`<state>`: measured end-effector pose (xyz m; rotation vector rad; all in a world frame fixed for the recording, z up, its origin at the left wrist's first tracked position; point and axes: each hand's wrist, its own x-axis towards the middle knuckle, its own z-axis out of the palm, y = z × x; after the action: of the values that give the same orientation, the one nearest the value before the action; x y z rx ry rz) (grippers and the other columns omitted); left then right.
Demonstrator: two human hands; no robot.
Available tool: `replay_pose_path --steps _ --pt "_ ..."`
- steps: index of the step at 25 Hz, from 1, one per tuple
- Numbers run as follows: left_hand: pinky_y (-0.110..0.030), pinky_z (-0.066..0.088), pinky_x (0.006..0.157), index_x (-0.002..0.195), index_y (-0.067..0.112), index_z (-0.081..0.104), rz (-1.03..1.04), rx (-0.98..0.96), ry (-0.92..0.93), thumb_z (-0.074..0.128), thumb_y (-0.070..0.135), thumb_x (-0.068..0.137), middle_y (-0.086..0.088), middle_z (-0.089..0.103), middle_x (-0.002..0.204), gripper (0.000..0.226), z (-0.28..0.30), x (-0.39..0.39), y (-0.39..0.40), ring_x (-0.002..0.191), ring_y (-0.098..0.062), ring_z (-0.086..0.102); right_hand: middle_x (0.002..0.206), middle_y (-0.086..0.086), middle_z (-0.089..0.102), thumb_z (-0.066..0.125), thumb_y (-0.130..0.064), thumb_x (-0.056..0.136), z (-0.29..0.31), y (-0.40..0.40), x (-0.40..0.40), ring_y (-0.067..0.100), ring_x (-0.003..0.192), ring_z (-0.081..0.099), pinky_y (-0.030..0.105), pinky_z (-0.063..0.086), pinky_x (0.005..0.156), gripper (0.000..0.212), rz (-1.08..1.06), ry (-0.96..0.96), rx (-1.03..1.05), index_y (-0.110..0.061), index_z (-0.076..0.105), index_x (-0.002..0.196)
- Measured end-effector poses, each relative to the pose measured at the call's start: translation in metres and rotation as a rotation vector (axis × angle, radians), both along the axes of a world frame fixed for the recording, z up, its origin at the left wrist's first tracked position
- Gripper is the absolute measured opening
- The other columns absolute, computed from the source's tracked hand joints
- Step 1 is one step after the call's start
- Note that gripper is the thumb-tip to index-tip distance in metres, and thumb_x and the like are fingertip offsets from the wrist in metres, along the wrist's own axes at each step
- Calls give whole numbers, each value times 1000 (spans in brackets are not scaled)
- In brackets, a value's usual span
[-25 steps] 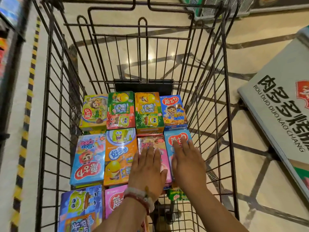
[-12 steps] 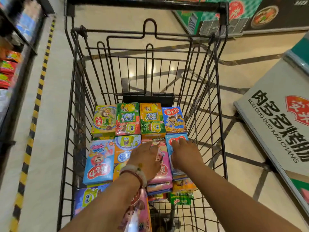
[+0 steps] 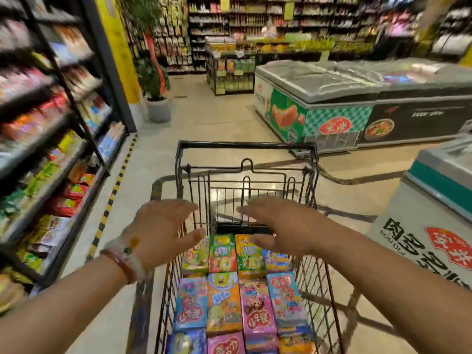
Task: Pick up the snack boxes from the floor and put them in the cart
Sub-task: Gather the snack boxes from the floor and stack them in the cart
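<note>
Left hand (image 3: 161,231) hovering with fingers spread and holding nothing, right hand (image 3: 278,226) likewise splayed and empty beside it, snack boxes (image 3: 229,297) lying below both palms, packing the cart (image 3: 245,159) floor in rows.

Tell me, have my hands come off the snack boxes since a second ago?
Yes. Both the left hand and the right hand have lifted off the snack boxes and now hover open above the cart.
</note>
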<state>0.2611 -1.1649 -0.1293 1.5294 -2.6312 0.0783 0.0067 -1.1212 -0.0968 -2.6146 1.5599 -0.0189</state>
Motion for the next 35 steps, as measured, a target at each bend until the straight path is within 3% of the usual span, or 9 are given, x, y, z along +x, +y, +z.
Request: replay_pose_path --steps 4,6,9,17,21,24,28,31,35 --pt "-37 9 116 145 42 22 115 -62 14 -20 93 47 12 20 155 119 66 33 63 142 -10 16 161 -3 6 25 -84 70 69 49 16 16 147 6 28 2 116 93 39 25 -183 -41 8 150" --pt "-34 9 115 146 42 18 189 -76 -13 -17 95 43 13 15 156 121 85 41 97 142 -9 13 161 -4 4 6 -88 54 73 68 26 18 147 5 35 1 117 106 53 27 -243 -43 1 150" --pt "-35 9 116 147 42 11 292 -80 -89 -27 90 41 12 10 157 123 94 45 157 144 -10 8 161 -4 5 1 -93 51 70 96 38 17 146 4 36 2 117 112 134 9 -234 -41 0 150" --pt "-39 3 115 147 42 15 599 -72 -68 -1 87 53 14 12 156 105 100 54 332 143 -10 9 160 -3 6 9 -85 58 64 172 90 16 146 5 34 2 116 103 473 -41 -179 -39 5 151" --pt "-39 1 115 147 45 6 797 -70 -126 -24 93 37 15 4 157 123 110 77 428 144 -11 2 160 -5 3 38 -74 83 78 230 143 15 146 3 32 1 116 84 698 -55 -190 -37 5 151" --pt "-38 1 115 147 46 2 935 -64 -117 -20 94 37 15 -1 157 122 113 92 497 144 -11 -1 160 -6 2 43 -69 86 86 281 182 14 146 1 33 1 117 83 829 -65 -178 -38 1 151" --pt "-42 17 114 147 40 22 1054 -142 -112 -9 94 53 13 18 154 113 113 110 596 143 -17 20 159 -7 8 42 -72 84 81 358 235 15 145 5 34 5 117 82 981 -118 -165 -39 8 151" --pt "-47 50 86 125 27 59 1190 -150 -217 26 75 76 0 60 127 76 111 122 693 112 -26 62 159 -8 9 40 -74 83 73 436 280 14 145 6 35 6 117 81 1104 -144 -155 -39 10 150" --pt "-48 41 98 134 29 51 1412 -91 -204 21 75 75 0 52 136 81 106 134 828 122 -24 53 160 -9 5 27 -80 82 63 553 335 13 145 2 34 2 117 83 1272 -158 -129 -39 7 151"
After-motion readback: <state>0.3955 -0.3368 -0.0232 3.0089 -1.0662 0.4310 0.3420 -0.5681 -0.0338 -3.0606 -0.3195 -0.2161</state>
